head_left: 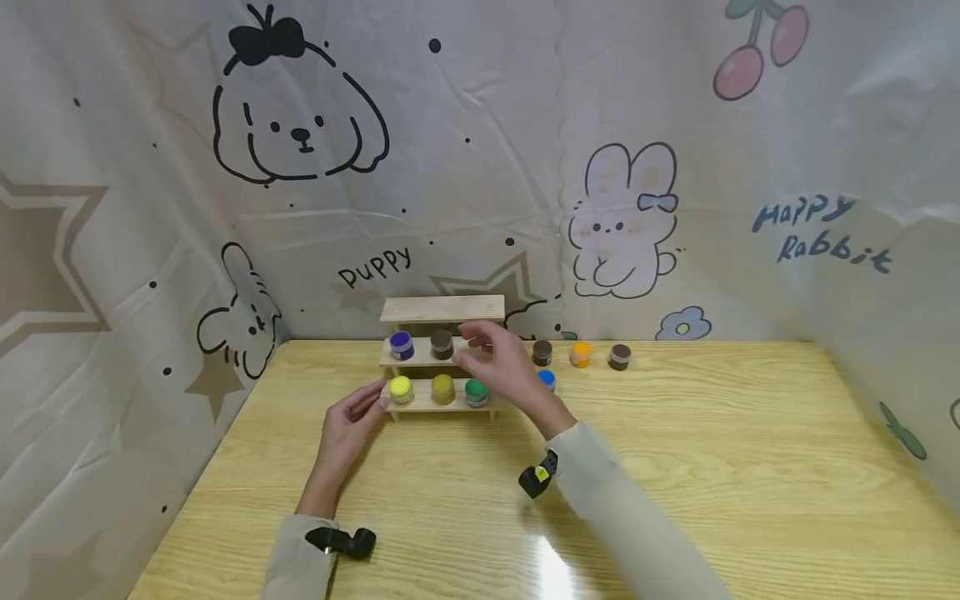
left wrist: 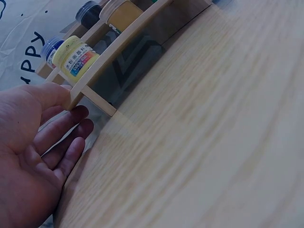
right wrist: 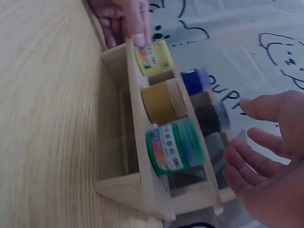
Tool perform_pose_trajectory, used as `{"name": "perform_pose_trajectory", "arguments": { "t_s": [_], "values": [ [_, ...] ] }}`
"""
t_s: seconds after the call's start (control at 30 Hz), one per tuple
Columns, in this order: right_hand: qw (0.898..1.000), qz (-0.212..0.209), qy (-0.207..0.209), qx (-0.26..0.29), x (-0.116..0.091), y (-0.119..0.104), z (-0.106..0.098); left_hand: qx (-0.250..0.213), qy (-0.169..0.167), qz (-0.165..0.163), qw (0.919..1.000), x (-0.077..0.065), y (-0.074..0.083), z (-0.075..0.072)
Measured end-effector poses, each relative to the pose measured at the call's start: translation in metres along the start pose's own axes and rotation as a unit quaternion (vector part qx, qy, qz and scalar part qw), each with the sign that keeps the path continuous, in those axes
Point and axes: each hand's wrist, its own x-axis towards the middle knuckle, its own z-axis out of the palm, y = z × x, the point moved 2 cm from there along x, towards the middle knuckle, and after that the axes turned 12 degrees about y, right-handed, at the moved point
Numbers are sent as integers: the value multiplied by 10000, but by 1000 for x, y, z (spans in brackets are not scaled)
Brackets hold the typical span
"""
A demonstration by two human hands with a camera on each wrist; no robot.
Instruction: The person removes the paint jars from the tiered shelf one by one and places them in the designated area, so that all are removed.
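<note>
My left hand (head_left: 348,427) is pinching the rack (head_left: 442,309). My empty, spread right hand (head_left: 506,365) is risking brushing the shelved dark jar (head_left: 442,345) over.

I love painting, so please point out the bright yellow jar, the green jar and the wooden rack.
Bright yellow jar (left wrist: 77,59), left wrist view, on its label.
Green jar (right wrist: 172,147), right wrist view, on its label.
Wooden rack (head_left: 442,309), head view, on its top shelf.

Screened-off indoor work nook, wood-grain table (head_left: 675,467), pale cloth (head_left: 495,183) on three sides, puppy print (head_left: 302,137), rabbit print (head_left: 624,258)
</note>
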Motion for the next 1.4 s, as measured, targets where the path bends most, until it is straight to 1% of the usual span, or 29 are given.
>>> {"name": "perform_pose_trajectory", "arguments": {
  "t_s": [0.07, 0.1, 0.13, 0.33, 0.5, 0.6, 0.73, 0.83, 0.97, 1.13, 1.27, 1.4],
  "values": [
    [9999, -14, -67, -119, 4, 0, 8, 58, -5, -60, 10000, -4, 11, -1],
    [9998, -9, -73, -210, 6, 0, 12, 88, 1, -50, 9999, -5, 12, -1],
    [9996, -15, -80, -261, 7, 0, 15, 109, 0, -58, 9999, -7, 17, -2],
    [9984, -43, 75, -559, 14, 2, 29, 166, 10, 65, 9998, -8, 16, -1],
    [9977, 64, 129, -655, 16, 3, 33, 188, 28, -17, 9998, -9, 19, 0],
    [9976, 112, 189, -657, 16, 4, 34, 179, 2, -21, 9998, -6, 16, 0],
    [9975, 101, 208, -666, 18, 5, 34, 89, 35, -31, 9999, 1, -2, 2],
    [9973, 155, 172, -696, 18, 6, 32, 82, 80, -22, 9999, 6, -16, 2],
    [9974, 193, 152, -675, 16, 3, 27, 101, 119, 93, 9998, 8, -23, 1],
    [9982, 86, 218, -544, 11, -2, 16, 158, 142, 220, 9995, 10, -23, 1],
    [9987, 72, 244, -437, 6, -3, 8, 120, 149, 169, 9997, 9, -22, 1],
    [9984, 57, 324, -469, -1, -5, -3, 66, 96, 98, 9999, 8, -21, 0]
  ]
}}
